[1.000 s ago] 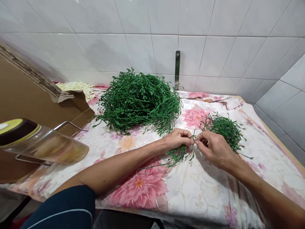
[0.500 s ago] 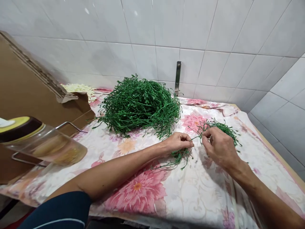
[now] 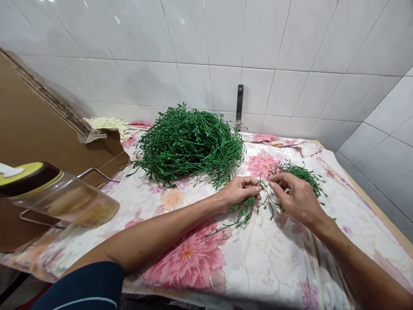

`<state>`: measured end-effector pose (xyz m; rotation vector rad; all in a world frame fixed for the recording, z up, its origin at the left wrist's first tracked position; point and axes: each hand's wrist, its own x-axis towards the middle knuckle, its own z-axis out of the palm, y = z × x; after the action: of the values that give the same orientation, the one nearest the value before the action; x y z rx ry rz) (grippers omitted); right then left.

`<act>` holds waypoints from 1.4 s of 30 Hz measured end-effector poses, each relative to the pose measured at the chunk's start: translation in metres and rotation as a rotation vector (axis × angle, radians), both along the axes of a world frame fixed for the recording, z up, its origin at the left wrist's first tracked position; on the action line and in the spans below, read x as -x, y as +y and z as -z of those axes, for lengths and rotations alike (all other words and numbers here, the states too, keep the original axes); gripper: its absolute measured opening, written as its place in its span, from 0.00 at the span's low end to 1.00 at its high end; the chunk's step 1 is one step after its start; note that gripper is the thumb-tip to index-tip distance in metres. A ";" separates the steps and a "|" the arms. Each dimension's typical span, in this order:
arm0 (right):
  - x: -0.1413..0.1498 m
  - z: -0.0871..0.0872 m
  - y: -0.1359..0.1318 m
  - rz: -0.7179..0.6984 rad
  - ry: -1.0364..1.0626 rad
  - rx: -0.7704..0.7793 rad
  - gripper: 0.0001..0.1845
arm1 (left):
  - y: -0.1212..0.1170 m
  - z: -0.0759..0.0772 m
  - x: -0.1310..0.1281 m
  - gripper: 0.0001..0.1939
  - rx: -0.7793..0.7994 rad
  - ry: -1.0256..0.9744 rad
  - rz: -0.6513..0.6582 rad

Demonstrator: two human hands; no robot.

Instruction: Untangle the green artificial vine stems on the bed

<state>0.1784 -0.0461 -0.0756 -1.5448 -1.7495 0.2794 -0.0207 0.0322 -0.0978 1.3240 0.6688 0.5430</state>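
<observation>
The left hand (image 3: 240,193) is near the middle of the worktop (image 3: 387,221), its thumb and forefinger pinching a bunch of green stems (image 3: 243,211). The stems spill out below the fingers, and a few long ones trail toward the near side over a large pink flower printed on the cloth (image 3: 254,254).

The right hand (image 3: 295,196) is just beside it, thumb and forefinger tips brought close together near the loose stem ends. Whether they grip a stem I cannot tell. A few thin stems hang in the gap between the two hands.

Just behind the right hand is a small green pile (image 3: 301,174), partly hidden by the knuckles. A much larger green heap (image 3: 190,144) sits behind the left hand, toward the tiled wall (image 3: 193,38), where a dark metal strip (image 3: 239,105) is fixed upright.

On the left, a clear jar (image 3: 82,200) with a yellow and brown lid (image 3: 29,178) looks tilted in front of a torn cardboard box (image 3: 48,125). Pale pieces (image 3: 108,124) lie heaped behind the box. A dark blue sleeve (image 3: 90,284) covers the left upper arm.
</observation>
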 end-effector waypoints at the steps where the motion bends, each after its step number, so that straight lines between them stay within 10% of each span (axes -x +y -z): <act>1: 0.002 0.000 0.000 -0.014 0.008 0.031 0.11 | 0.000 0.000 0.000 0.24 -0.013 -0.003 0.007; 24: 0.011 0.000 0.003 -0.039 0.162 0.151 0.13 | -0.001 0.003 -0.002 0.23 -0.136 -0.047 -0.044; 33: 0.009 0.007 0.001 -0.113 -0.004 -0.011 0.09 | -0.003 0.003 -0.003 0.22 -0.068 -0.086 -0.033; 42: 0.009 0.009 0.001 -0.185 -0.129 -0.138 0.06 | -0.007 -0.004 -0.003 0.15 -0.320 -0.013 -0.134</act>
<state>0.1696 -0.0450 -0.0845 -1.3306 -1.9738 0.1480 -0.0177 0.0253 -0.0933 1.5796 0.6823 0.7914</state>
